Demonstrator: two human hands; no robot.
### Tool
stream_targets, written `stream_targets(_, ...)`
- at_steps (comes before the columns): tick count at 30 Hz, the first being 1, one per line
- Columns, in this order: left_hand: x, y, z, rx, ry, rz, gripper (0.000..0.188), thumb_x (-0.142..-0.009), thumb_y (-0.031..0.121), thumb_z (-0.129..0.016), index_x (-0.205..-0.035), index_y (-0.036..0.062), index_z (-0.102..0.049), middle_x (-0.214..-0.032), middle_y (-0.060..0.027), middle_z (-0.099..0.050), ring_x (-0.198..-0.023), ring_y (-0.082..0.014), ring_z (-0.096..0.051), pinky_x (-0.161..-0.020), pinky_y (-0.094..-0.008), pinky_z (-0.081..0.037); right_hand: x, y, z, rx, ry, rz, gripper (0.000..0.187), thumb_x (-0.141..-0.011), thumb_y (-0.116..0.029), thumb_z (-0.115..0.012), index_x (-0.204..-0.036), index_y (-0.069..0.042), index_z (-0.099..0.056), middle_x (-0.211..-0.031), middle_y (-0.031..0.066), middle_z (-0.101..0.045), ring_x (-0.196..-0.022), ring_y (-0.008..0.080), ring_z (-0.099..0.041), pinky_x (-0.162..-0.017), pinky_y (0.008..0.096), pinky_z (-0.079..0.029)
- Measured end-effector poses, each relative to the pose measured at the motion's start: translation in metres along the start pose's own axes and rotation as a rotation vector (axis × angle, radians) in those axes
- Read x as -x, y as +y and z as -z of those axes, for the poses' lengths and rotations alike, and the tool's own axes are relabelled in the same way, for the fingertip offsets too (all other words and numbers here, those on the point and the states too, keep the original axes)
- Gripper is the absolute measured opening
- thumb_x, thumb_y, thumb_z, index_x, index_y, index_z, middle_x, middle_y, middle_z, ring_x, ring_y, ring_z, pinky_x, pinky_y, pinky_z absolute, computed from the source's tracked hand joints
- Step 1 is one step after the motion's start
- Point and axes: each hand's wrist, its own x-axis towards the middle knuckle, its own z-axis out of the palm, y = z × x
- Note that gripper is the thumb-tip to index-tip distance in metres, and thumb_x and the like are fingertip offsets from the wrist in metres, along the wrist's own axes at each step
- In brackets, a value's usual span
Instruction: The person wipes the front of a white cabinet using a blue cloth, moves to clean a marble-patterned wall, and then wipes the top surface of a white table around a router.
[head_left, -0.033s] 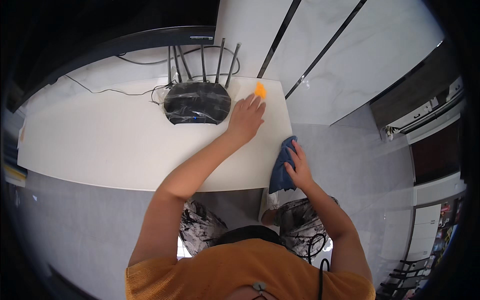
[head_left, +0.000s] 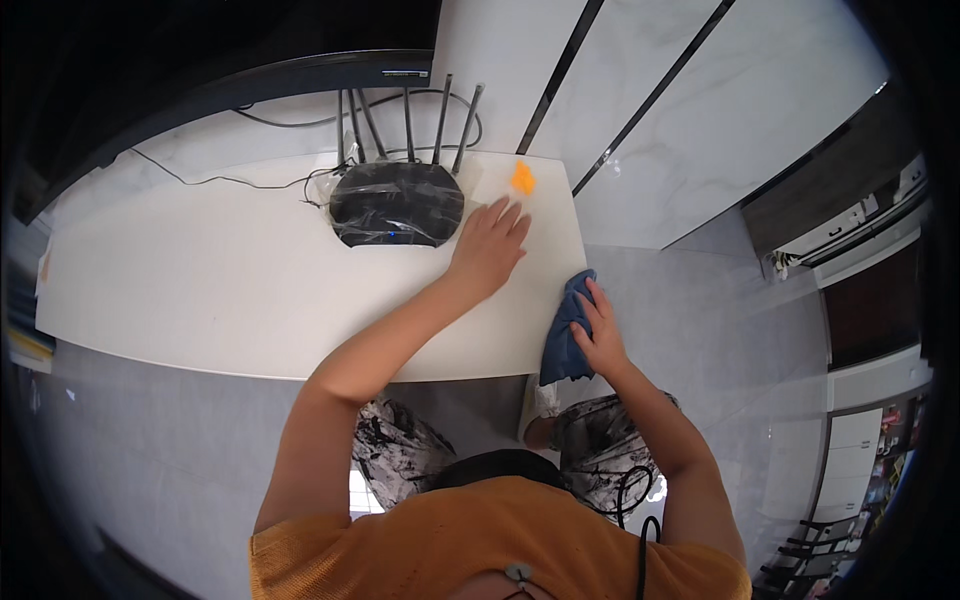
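Observation:
My left hand (head_left: pixel 489 247) reaches over the white cabinet top (head_left: pixel 200 290), palm down with its fingers stretched apart, holding nothing. Just beyond its fingertips lies a small bright orange thing (head_left: pixel 523 177), whose kind I cannot make out; a narrow gap separates the two. A blue cloth (head_left: pixel 563 345) hangs at the right edge of the cabinet top. Wrapped against that cloth is my right hand (head_left: pixel 600 330), its thumb and fingers pressing it. Left of my left hand stands a black router (head_left: pixel 396 205) with several upright antennas and clear plastic film over it.
A large dark screen (head_left: pixel 250 60) overhangs the back left. Thin cables (head_left: pixel 230 183) run along the wall behind the router. White wall panels (head_left: pixel 690 130) with dark strips rise at the back right. Grey floor tiles (head_left: pixel 700 330) extend to the right.
My left hand has drawn back slightly toward me, widening the gap to the orange thing. The right hand stays on the blue cloth.

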Motion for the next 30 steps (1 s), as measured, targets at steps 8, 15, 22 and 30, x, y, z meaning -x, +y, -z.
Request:
stream_targets(8,0.14,-0.009,0.098,0.142,0.1,0.333,0.026,-0.083,0.009,-0.058,-0.108,0.0004,-0.061,-0.122,-0.0152,-0.054,-0.122,-0.0332,-0.044,-0.103,-0.0465,-0.032,-0.019,-0.019,0.016,0.258,-0.192,0.145,0.05,-0.084,-0.023,-0.057,-0.129,-0.004,-0.047,-0.145,0.017,-0.029,-0.134,0.0363,-0.028,-0.105,0.0494,-0.027)
stream_targets(15,0.158,-0.027,0.09,0.085,0.243,0.63,0.023,-0.086,0.002,-0.052,-0.107,0.0001,-0.06,-0.121,-0.017,-0.054,-0.123,-0.0354,-0.043,-0.101,-0.0413,-0.036,-0.073,-0.065,-0.009,0.188,-0.372,0.41,0.053,-0.08,-0.029,-0.06,-0.128,-0.009,-0.049,-0.142,0.0134,-0.035,-0.134,0.0317,-0.028,-0.105,0.0515,-0.027)
stream_targets(22,0.176,-0.04,0.071,0.217,0.604,0.911,0.021,-0.088,0.002,-0.05,-0.106,0.0015,-0.059,-0.117,-0.018,-0.056,-0.111,-0.0322,-0.052,-0.095,-0.0362,-0.041,-0.123,-0.098,-0.038,0.112,-0.417,0.671,0.052,-0.081,-0.031,-0.059,-0.127,-0.007,-0.05,-0.142,0.0138,-0.035,-0.134,0.03,-0.028,-0.105,0.0503,-0.027)
stream_targets(30,0.169,-0.037,0.053,-0.079,0.526,0.829,0.017,-0.082,0.001,-0.055,-0.099,0.0026,-0.06,-0.112,-0.0138,-0.057,-0.108,-0.0314,-0.053,-0.09,-0.0367,-0.045,-0.117,-0.078,-0.067,0.102,-0.312,0.787,0.055,-0.083,-0.033,-0.057,-0.129,-0.004,-0.047,-0.142,0.0188,-0.033,-0.135,0.0329,-0.026,-0.106,0.0521,-0.024)
